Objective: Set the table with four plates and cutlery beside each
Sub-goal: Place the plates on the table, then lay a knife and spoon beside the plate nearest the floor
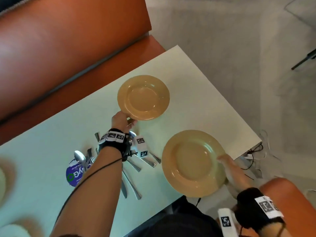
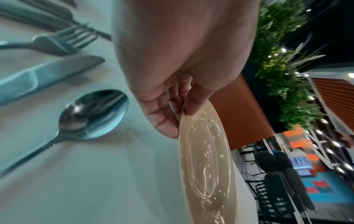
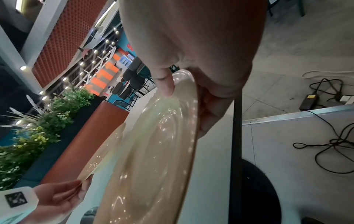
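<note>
I hold two tan plates over the pale table point(image 1: 196, 79). My left hand point(image 1: 123, 120) pinches the near rim of the far plate point(image 1: 143, 97), thumb on top and fingers under, as the left wrist view shows point(image 2: 178, 109) on the plate point(image 2: 206, 166). My right hand point(image 1: 229, 170) grips the right rim of the near plate point(image 1: 192, 162), thumb on the rim point(image 3: 165, 84) of the plate point(image 3: 153, 151). A heap of cutlery point(image 1: 131, 161) lies between my arms: spoons, knives, forks. A spoon point(image 2: 93, 115), knife point(image 2: 47, 75) and fork point(image 2: 57, 42) lie by my left hand.
An orange bench point(image 1: 68, 48) runs along the table's far side and an orange seat point(image 1: 290, 190) stands at the near right. A purple round sticker point(image 1: 73, 175) lies by the cutlery. Blurred pale plates point(image 1: 5, 178) sit at the left edge. Cables point(image 1: 253, 156) lie on the floor.
</note>
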{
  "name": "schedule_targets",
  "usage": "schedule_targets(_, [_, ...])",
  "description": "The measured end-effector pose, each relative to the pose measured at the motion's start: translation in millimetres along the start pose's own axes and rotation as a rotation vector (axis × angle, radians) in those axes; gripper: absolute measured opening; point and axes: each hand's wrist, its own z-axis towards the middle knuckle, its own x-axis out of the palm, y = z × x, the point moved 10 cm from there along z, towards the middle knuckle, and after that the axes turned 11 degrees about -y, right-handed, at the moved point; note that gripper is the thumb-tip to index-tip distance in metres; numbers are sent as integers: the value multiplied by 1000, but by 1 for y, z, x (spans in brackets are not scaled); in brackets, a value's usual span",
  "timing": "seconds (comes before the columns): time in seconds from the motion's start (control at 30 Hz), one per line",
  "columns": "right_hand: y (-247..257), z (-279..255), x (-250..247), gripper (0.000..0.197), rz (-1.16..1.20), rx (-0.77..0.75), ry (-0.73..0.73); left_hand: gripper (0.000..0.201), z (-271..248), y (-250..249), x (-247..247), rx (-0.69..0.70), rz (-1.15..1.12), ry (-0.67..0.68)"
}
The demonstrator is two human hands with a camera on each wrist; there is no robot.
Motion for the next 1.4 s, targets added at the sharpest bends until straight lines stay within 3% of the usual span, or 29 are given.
schedule_targets(0.17, [4,15,-1,17,52,27,26,28,12,9,24,-73,-22,-5])
schedule_targets(0.37, [8,32,2,21,84,90,15,18,17,21,30,-175,-137,-26])
schedule_targets(0.53, [17,40,13,27,95,97,26,16,16,28,12,-78,16,21])
schedule_targets(0.73, [24,56,17,29,22,78,7,12,-31,43,-55,52,115,73])
schedule_targets(0.9, [27,60,22,22,-39,58,31,16,-60,99,-135,63,288,16])
schedule_targets(1.27, [30,61,18,36,-235,-94,-39,14,-101,231,-239,-105,393,-53])
schedule_targets(1.4, [37,55,9,43,-342,-154,-135,13,-105,271,-278,-140,429,-77])
